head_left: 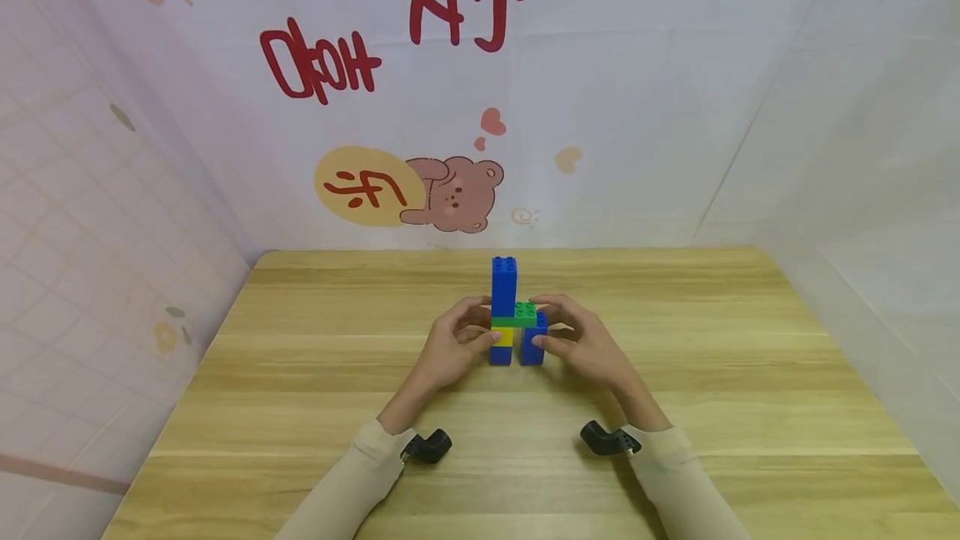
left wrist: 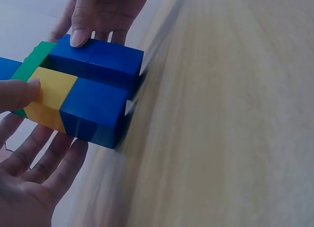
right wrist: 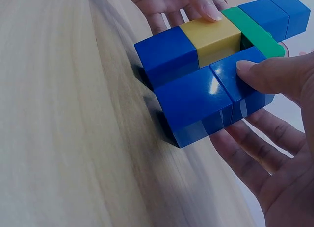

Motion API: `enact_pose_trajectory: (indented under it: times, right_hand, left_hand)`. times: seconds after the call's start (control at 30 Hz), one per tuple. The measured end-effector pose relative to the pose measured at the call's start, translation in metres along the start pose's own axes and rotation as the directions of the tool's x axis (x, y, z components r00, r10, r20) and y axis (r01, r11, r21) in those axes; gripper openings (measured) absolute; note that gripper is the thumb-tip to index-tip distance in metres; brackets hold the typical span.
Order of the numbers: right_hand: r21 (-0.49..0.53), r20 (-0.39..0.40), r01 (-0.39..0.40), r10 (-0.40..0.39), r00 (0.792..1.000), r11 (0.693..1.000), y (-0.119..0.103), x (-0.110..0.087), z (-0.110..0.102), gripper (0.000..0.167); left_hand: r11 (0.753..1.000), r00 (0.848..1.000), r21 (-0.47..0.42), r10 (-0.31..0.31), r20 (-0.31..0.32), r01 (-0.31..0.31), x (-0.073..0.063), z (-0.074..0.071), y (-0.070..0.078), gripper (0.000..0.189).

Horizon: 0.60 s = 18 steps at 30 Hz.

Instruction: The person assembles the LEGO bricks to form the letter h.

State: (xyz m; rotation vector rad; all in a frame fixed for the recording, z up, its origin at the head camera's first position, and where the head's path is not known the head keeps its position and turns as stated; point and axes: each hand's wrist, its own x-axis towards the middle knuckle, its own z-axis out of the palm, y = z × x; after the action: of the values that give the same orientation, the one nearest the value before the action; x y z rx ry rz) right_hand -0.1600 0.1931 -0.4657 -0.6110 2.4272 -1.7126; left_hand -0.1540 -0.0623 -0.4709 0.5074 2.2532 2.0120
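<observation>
A column of toy building bricks stands upright in front of me. It has a blue brick at the bottom, a yellow brick above it, then a flat green brick and two blue bricks on top. My left hand pinches this column at the yellow brick, thumb on the near side. Just right of it, my right hand grips a stack of two blue bricks between thumb and fingers. The green brick juts right toward that stack's top; whether they are joined I cannot tell.
The bricks are at the middle of a wooden table. Behind it hangs a white cloth with red characters and a printed bear. Pale cloth walls flank both sides. A black wrist mount sits by each cuff.
</observation>
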Motion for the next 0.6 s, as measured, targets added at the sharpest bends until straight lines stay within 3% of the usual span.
enact_pose_trajectory:
  times: [0.6]
  right_hand:
    - [-0.048,0.016,-0.014,0.014,1.000,0.999,0.0011,0.0002,0.0063,0.051]
  left_hand:
    - [0.997,0.998,0.047,-0.054,-0.038,0.056,0.0004,-0.0044,0.0020,0.048]
